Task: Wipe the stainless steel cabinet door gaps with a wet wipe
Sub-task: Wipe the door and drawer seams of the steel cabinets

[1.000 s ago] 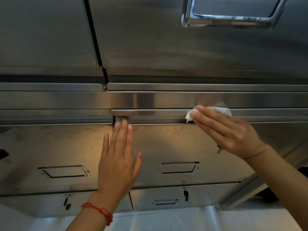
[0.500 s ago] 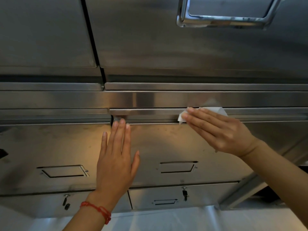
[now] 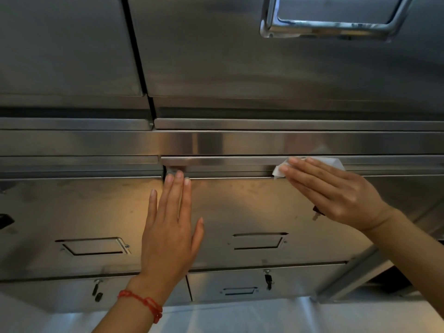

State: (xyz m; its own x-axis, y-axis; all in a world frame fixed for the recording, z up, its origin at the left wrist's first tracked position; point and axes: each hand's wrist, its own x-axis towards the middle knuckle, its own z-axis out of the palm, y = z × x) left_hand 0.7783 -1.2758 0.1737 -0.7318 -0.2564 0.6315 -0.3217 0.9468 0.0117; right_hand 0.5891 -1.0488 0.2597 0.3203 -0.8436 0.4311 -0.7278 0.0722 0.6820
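Under the right hand (image 3: 336,193), wet wipe (image 3: 335,162) mostly hidden.

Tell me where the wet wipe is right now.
In the head view, right of centre: the wet wipe lies under the right hand fingers, pressed along the gap above the cabinet door.

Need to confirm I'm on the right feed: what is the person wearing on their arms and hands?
Both forearms are bare, with no sleeves in view and no gloves. The left hand has a red braided string bracelet round the wrist, with looped knots. The right hand and its wrist carry nothing: no ring, watch or band shows.
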